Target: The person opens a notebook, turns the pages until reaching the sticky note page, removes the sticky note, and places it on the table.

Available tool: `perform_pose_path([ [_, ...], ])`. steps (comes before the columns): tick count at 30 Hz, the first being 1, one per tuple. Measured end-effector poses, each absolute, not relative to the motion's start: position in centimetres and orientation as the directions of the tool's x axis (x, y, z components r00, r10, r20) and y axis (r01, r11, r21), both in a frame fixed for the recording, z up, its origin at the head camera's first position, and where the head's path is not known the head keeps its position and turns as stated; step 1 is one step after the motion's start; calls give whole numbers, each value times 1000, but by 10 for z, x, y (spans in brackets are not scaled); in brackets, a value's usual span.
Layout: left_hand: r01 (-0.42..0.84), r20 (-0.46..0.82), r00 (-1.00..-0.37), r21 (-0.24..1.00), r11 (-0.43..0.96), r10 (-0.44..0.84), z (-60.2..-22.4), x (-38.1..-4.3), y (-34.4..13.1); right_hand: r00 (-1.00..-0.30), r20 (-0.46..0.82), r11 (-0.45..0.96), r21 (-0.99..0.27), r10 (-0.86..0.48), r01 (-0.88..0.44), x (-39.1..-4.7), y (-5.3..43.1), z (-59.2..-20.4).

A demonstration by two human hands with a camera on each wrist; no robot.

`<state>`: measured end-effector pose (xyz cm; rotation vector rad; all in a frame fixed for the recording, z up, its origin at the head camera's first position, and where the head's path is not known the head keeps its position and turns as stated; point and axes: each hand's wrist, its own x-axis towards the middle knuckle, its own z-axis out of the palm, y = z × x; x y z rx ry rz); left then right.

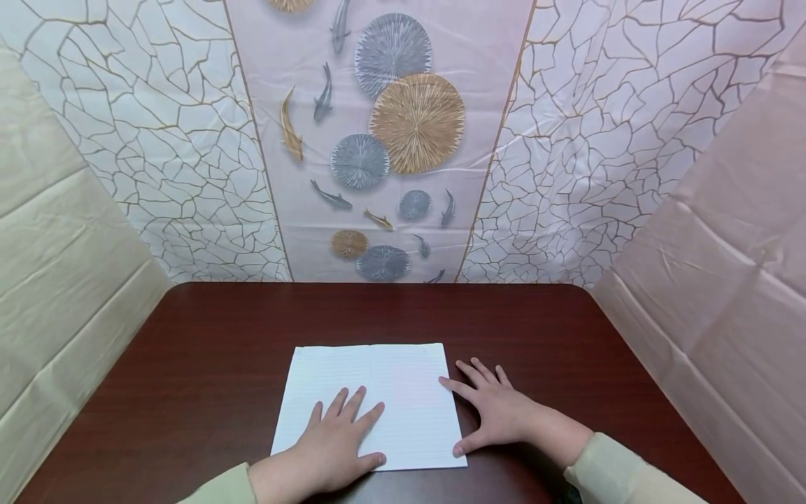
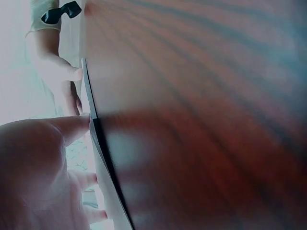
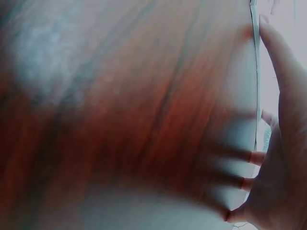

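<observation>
An open notebook with white lined pages (image 1: 409, 413) lies flat on the dark table. My left hand (image 1: 334, 444) rests on its left page, fingers spread and straight, the thumb near the front edge by the middle. Along the right edge is my right hand (image 1: 500, 409), fingers also spread; its thumb and index fingertip touch the page border while the other fingertips stand on the table. In the left wrist view the notebook's edge (image 2: 108, 177) shows as a thin strip under the left hand (image 2: 33, 167). The right wrist view shows the right hand (image 3: 283, 158) beside the page edge.
The reddish-brown table (image 1: 208, 364) extends around the notebook. Behind it hangs a patterned cloth (image 1: 378, 210) with fish and round designs. Pale cloth walls (image 1: 75, 301) rise on the left and right sides. A black band (image 2: 62, 13) shows on the right sleeve.
</observation>
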<state>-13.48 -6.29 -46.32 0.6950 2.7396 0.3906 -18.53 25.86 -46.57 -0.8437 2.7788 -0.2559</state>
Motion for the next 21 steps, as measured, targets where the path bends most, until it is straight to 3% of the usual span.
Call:
perform_pose_path([
  [21,440,-179,-848,288,851,499,-457,-133,-62,-833,-128,838,-192,-538,-511,-187,258,-472],
])
